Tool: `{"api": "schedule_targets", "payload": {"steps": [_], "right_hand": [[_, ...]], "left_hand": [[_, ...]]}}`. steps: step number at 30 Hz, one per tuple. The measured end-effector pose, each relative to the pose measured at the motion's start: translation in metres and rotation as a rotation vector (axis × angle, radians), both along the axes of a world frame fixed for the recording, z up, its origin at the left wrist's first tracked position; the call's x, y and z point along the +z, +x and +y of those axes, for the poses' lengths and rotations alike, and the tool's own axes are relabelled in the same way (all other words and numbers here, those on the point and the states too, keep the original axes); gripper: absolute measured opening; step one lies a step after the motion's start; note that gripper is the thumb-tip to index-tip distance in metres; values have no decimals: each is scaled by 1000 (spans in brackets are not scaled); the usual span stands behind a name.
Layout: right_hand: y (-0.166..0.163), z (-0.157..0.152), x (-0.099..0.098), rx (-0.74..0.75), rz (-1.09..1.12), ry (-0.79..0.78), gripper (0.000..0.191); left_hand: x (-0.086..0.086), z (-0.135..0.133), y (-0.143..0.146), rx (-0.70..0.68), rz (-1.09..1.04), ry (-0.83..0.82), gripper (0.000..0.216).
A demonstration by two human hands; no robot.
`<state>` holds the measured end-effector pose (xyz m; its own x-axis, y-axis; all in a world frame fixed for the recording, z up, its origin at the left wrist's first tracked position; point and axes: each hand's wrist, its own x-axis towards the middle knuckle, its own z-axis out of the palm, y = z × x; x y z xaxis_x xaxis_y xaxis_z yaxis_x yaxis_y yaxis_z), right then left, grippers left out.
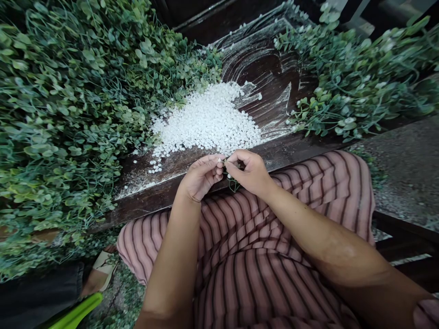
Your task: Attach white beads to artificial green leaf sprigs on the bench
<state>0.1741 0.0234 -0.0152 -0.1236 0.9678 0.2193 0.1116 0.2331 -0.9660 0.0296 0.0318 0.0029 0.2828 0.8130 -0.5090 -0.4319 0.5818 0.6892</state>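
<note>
My left hand (201, 176) and my right hand (249, 172) meet over my lap, just in front of a dark wooden table (212, 176). Both pinch a small green sprig (233, 182) of artificial foliage between fingers and thumbs; its stem hangs down between the hands. My left fingertips also press on something tiny and white that I cannot make out clearly. A heap of small white beads (207, 119) lies on the table just beyond my hands.
Big piles of green artificial leafy sprigs lie at the left (68, 114) and at the right (356, 77) of the table. White dust streaks the dark wood (264, 68). My lap wears pink striped cloth (254, 256). A lime-green object (73, 313) pokes in at lower left.
</note>
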Motion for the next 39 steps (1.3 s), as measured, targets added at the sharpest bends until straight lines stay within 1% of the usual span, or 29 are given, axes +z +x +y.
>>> {"api": "schedule_targets", "payload": {"steps": [10, 17, 22, 28, 31, 35, 39], "right_hand": [[0, 0, -1, -13, -8, 2, 18], [1, 0, 1, 9, -35, -17, 17], [2, 1, 2, 13, -52, 7, 16], [1, 1, 1, 5, -31, 27, 15], [0, 0, 0, 1, -9, 2, 14], [0, 0, 0, 2, 21, -69, 13], [-1, 1, 0, -11, 1, -85, 13]], "left_hand": [[2, 0, 1, -8, 14, -1, 20], [0, 1, 0, -20, 36, 2, 20], [0, 1, 0, -35, 30, 1, 21], [-1, 0, 0, -14, 15, 13, 21], [-1, -1, 0, -1, 17, 12, 21], [1, -1, 2, 24, 38, 19, 21], [1, -1, 4, 42, 68, 23, 19]]}}
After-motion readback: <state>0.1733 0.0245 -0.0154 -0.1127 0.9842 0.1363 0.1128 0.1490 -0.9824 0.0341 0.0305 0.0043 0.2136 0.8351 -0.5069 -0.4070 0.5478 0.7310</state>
